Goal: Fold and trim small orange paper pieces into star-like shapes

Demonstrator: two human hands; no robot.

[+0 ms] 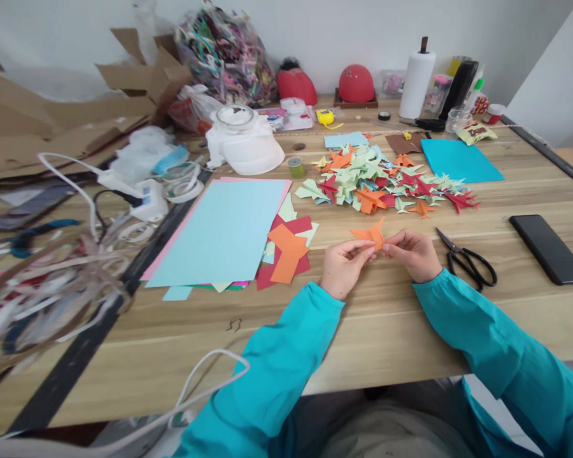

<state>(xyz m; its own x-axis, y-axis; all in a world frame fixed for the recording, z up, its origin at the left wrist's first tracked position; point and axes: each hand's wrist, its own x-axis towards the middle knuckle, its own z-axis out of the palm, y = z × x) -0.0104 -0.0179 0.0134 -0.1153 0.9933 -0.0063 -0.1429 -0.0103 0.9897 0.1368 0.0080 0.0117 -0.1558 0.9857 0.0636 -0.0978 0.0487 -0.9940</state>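
Note:
Between my two hands is a small folded orange paper figure with pointed tips, held just above the wooden table. My left hand pinches its lower left side with thumb and fingers. On the opposite side, my right hand grips the paper's right edge between thumb and forefinger. A pile of folded paper figures in green, orange, red and blue lies just beyond. Left of my hands, flat orange paper pieces rest over red and pale green ones. Black-handled scissors lie right of my right hand.
Light blue sheets are stacked to the left. A phone lies at the right, with a turquoise sheet behind. Tangled straps and cables cover the left side. A white cable crosses near my left sleeve.

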